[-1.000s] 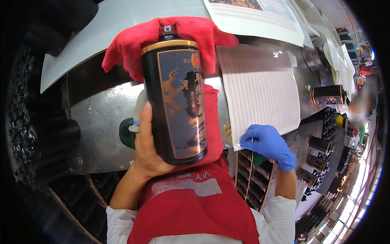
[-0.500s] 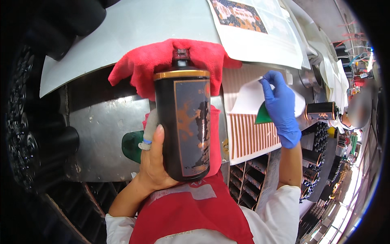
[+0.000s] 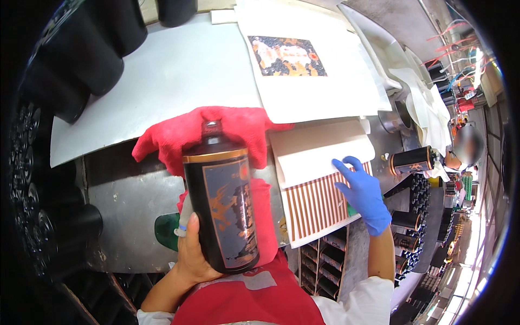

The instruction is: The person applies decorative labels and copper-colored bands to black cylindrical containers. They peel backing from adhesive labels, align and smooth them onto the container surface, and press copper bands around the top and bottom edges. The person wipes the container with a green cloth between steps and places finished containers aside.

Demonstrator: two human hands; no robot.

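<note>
My left hand (image 3: 190, 261) is grasping a black bottle (image 3: 201, 208) while a striped sheet (image 3: 317, 205) is lying partly uncovered to its right.
My bare fingers and thumb are gripping the bottle's lower left side over the near part of the bench (image 3: 127, 216); its long axis is running away from me, neck pointing to the far side and leaning slightly left, base facing my apron (image 3: 233, 300). It is already carrying a picture panel (image 3: 230, 211), so I'm judging that part done. On the sheet, the white cover (image 3: 319, 154) is lying folded back from the near stripes, apparently leaving the far ones to uncover. My blue-gloved right hand (image 3: 364, 199) is hovering by the fold, fingertips pinching nothing; I cannot tell whether its palm is holding the green piece (image 3: 351, 210).
</note>
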